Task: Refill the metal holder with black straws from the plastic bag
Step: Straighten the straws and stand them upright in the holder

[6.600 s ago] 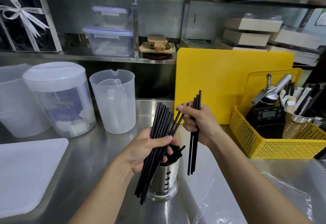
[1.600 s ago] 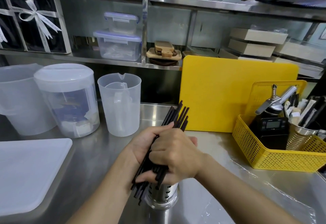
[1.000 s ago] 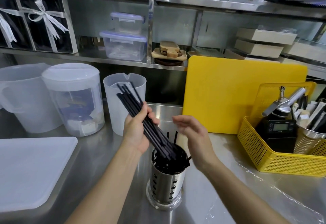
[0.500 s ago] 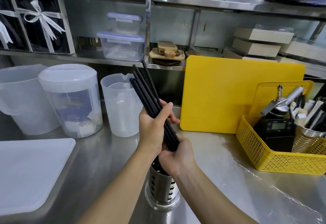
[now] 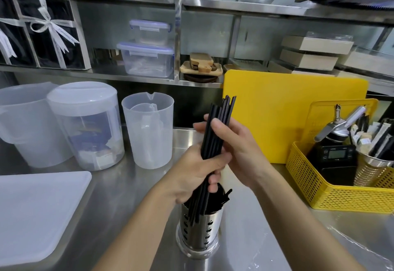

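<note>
Both hands grip one bundle of black straws (image 5: 221,110) above the metal holder (image 5: 199,235). Left hand (image 5: 191,174) is curled round the lower part, right hand (image 5: 245,151) pinches higher up, thumb in front. The bundle tilts, lower ends at the holder's mouth; some seem to hang outside the near rim, hard to tell. Risk: if released now, those slide onto the counter (image 5: 128,196) or jam on straws already inside. Clear plastic bag (image 5: 351,247) lies at the right.

Bare stainless counter (image 5: 128,196) is left open between the perforated metal holder (image 5: 200,236) and the flat white plastic board (image 5: 38,213). Passage behind is blocked by a translucent plastic jug (image 5: 149,134) and an upright yellow cutting board (image 5: 298,121).
</note>
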